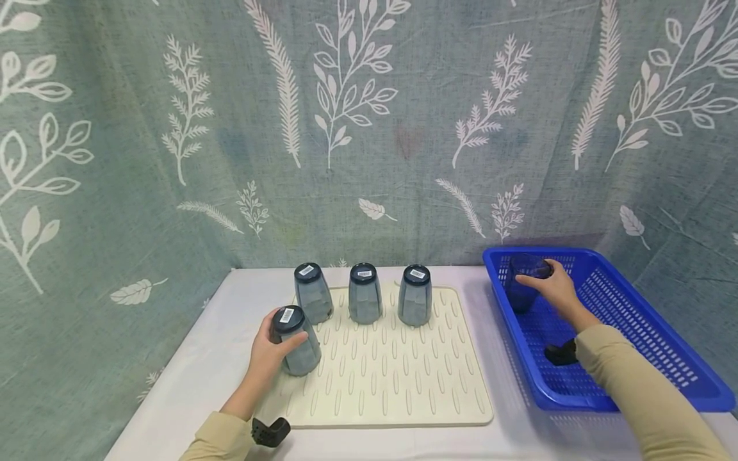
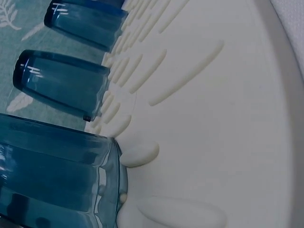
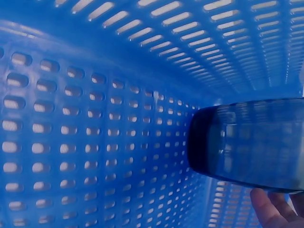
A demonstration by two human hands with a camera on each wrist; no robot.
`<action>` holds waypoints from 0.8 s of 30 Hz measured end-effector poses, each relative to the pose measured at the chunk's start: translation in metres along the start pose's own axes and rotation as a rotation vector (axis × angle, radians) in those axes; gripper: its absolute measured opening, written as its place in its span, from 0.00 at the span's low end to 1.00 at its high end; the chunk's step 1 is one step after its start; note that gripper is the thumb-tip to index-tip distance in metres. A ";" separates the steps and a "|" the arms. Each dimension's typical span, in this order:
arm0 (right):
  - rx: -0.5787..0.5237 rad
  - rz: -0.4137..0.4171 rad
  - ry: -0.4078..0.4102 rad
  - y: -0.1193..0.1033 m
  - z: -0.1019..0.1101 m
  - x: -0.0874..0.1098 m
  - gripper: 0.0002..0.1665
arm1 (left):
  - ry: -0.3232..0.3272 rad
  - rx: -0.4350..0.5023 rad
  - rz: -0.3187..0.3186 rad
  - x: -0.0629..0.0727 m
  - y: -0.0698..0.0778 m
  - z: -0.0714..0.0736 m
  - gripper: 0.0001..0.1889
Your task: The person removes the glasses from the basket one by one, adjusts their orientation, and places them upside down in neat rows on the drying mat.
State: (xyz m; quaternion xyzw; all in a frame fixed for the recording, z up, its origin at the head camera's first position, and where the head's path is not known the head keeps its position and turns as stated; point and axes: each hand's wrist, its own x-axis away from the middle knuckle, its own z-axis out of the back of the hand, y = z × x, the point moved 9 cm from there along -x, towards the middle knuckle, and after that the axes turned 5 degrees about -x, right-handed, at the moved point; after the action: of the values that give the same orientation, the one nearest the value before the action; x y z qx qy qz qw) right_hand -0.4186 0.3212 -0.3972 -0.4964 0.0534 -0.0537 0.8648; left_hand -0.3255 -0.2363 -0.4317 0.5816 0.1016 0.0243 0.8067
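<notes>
My left hand (image 1: 265,358) grips an upside-down blue-grey drinking glass (image 1: 301,353) at the left of the cream ribbed drying mat (image 1: 392,384). In the left wrist view this glass (image 2: 52,175) has its rim down at the mat; no fingers are clearly visible there. Inside the blue basket (image 1: 533,378), my right hand (image 1: 558,291) holds another dark blue glass (image 1: 521,294) near its top. The right wrist view shows that glass (image 3: 256,145) with its thick base toward the perforated basket floor and fingertips (image 3: 266,209) along its side.
Three more glasses stand upside down along the mat's back: a left one (image 1: 313,294), a middle one (image 1: 364,298) and a right one (image 1: 415,299). The white table (image 1: 202,358) meets a leaf-patterned curtain (image 1: 403,192) behind. Dark wrist devices (image 1: 271,432) are worn on both arms.
</notes>
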 end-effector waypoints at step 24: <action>-0.020 0.065 0.019 -0.039 0.025 0.026 0.58 | -0.020 0.012 -0.010 0.001 0.001 -0.001 0.41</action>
State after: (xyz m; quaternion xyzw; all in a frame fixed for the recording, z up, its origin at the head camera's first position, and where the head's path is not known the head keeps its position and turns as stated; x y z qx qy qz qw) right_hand -0.3910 0.3190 -0.3520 -0.5025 0.0784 -0.0299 0.8605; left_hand -0.3246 -0.2349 -0.4315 0.5862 0.0967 0.0138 0.8043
